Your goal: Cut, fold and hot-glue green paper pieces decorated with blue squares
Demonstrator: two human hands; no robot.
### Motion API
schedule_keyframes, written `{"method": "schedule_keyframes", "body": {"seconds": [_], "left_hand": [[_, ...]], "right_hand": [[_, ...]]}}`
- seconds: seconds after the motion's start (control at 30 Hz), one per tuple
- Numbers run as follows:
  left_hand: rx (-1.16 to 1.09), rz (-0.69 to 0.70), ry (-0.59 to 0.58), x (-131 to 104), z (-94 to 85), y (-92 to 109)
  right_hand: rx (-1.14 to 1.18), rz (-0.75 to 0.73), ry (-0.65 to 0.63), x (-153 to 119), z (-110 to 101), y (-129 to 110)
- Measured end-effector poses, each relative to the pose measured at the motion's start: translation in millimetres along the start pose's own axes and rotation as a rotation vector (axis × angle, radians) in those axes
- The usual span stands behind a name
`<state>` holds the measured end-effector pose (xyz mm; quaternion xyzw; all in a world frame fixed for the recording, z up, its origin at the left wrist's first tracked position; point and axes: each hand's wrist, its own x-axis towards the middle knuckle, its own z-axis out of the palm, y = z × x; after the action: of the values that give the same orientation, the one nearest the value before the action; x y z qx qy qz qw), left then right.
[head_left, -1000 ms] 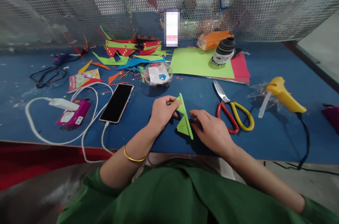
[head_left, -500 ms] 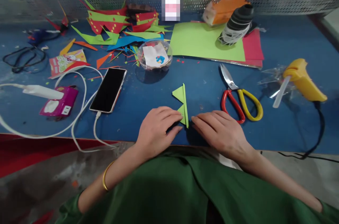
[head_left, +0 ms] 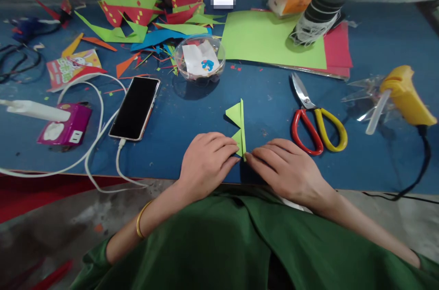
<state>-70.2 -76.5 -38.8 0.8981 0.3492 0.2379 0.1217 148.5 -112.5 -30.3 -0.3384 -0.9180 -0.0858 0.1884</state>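
Observation:
A small light-green folded paper piece [head_left: 243, 130] with two triangular points stands on the blue table, between my two hands. My left hand [head_left: 209, 162] rests at its lower left, fingertips on the nearer triangle, thumb beside them. From the right, my right hand [head_left: 286, 166] touches the near end of its long folded strip with its fingertips; the fingers lie close together. Scissors [head_left: 307, 116] with red and yellow handles lie to the right of the piece, blades partly apart.
A phone [head_left: 135, 108] on a white cable and a purple power socket [head_left: 65, 124] lie left. A clear bowl [head_left: 200, 59], green sheets [head_left: 270, 40] and a thread-wrapped black bottle [head_left: 318, 13] stand behind. At right lies a yellow glue gun [head_left: 404, 95].
The view has shifted slightly, so the table items appear higher and more spread out. My right fingertips have moved closer to the green strip and now meet its near end.

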Motion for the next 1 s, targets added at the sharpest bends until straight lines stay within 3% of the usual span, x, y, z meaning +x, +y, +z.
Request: {"method": "schedule_keyframes", "body": {"seconds": [0.2, 0.37, 0.63, 0.77, 1.0], "left_hand": [[-0.059, -0.033, -0.001, -0.1, 1.5, -4.7], [-0.055, -0.031, 0.004, 0.1, 2.1, -5.4], [0.199, 0.116, 0.102, 1.5, 1.2, 3.1], [0.295, 0.200, 0.095, 1.9, 1.4, 4.5], [0.283, 0.184, 0.083, 2.7, -0.1, 3.6]], "right_hand": [[-0.032, -0.146, -0.012, 4.9, -5.3, 6.6], [-0.062, -0.178, -0.019, 7.2, 0.4, 4.8], [-0.023, 0.024, 0.101, -1.1, 8.8, -6.3], [0.054, 0.097, 0.101, -2.8, 11.5, -6.9], [0.092, 0.244, 0.066, 0.1, 14.8, -4.8]]}}
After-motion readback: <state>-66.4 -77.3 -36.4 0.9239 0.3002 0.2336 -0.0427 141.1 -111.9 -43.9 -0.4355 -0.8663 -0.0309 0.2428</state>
